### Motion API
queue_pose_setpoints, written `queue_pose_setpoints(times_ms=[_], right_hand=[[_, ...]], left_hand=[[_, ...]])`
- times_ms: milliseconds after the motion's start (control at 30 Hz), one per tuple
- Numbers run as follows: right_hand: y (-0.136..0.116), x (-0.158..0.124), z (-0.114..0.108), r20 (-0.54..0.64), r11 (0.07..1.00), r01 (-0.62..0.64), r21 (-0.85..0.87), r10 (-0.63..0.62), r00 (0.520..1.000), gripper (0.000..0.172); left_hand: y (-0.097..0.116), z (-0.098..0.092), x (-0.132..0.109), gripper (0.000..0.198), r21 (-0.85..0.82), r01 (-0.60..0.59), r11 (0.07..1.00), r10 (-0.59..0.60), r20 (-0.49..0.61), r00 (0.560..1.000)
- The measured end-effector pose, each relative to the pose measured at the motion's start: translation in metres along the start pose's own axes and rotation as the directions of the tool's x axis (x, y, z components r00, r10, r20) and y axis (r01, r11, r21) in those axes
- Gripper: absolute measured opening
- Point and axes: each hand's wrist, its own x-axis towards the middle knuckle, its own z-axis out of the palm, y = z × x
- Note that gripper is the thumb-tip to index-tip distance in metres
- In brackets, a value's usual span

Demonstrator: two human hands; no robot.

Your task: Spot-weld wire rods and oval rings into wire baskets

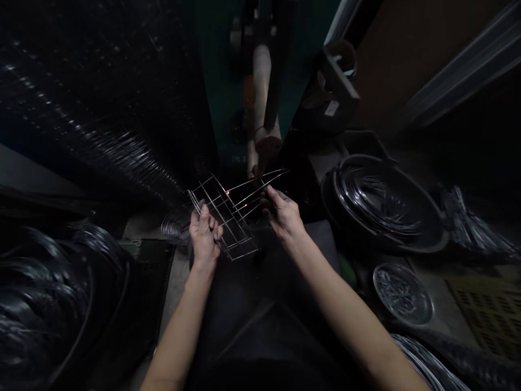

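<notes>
My left hand (204, 231) is closed around the near left side of a wire rack (230, 221), with the thumb on top. The rack is an open grid of thin metal rods, held tilted above my dark-covered lap. Longer curved rods reach out from it to the right. My right hand (284, 213) pinches at the ends of these rods; its fingertips are partly hidden. Two small orange glowing spots show on the rack's rods. Just beyond, the pale column of a machine (266, 127) comes down, its tip close to the far rods.
Dense bundles of shiny wire parts (118, 146) stand at the left, with coiled wires (36, 293) below. To the right are a black basin (442, 239) of curved wires, a round metal bowl (427, 312) of small pieces and a yellow crate (488, 309).
</notes>
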Motion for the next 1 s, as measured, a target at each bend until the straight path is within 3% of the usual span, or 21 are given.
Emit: queue_pose_setpoints(times_ms=[167,367,500,567,633,733,800,867,933,1000], right_hand=[[0.001,-0.003,-0.016,-0.011,0.999,0.014,-0.029,-0.014,1.0,0.023],[-0.002,-0.006,-0.017,-0.004,0.998,0.015,-0.055,-0.015,1.0,0.024],[-0.001,-0.023,-0.012,0.149,0.971,0.126,-0.202,-0.097,0.984,0.025],[-0.002,-0.037,-0.006,0.301,0.895,0.282,-0.345,-0.18,0.937,0.021],[-0.005,-0.048,0.0,0.455,0.751,0.48,-0.454,-0.267,0.849,0.013],[-0.011,-0.049,0.009,0.573,0.536,0.662,-0.524,-0.353,0.739,0.009],[-0.016,-0.036,0.012,0.571,0.475,0.659,-0.583,-0.337,0.748,0.012],[-0.019,-0.017,0.011,0.549,0.45,0.6,-0.662,-0.254,0.796,0.009],[-0.02,0.001,0.003,0.537,0.444,0.524,-0.727,-0.108,0.836,0.005],[-0.016,0.011,-0.012,0.538,0.452,0.475,-0.755,0.012,0.843,0.01]], left_hand=[[-0.003,0.001,0.009,0.048,-0.045,-0.016,0.999,0.016,-0.011,1.0],[-0.001,0.004,0.016,0.046,-0.043,-0.027,0.999,0.026,-0.032,0.999],[0.007,0.008,0.015,0.047,-0.012,-0.054,0.998,0.054,-0.023,0.998],[0.008,0.007,0.011,0.048,0.0,-0.087,0.996,0.087,-0.004,0.996],[0.001,0.002,0.001,0.047,0.008,-0.103,0.995,0.103,0.026,0.994],[-0.021,-0.015,-0.024,0.04,0.032,-0.119,0.992,0.116,0.07,0.991],[-0.04,-0.032,-0.041,0.038,0.1,-0.116,0.988,0.101,0.144,0.984],[-0.056,-0.05,-0.055,0.041,0.228,-0.093,0.969,0.029,0.268,0.963],[-0.064,-0.065,-0.062,0.046,0.345,-0.046,0.938,-0.096,0.384,0.918],[-0.065,-0.075,-0.061,0.053,0.361,0.078,0.929,-0.245,0.446,0.861]])
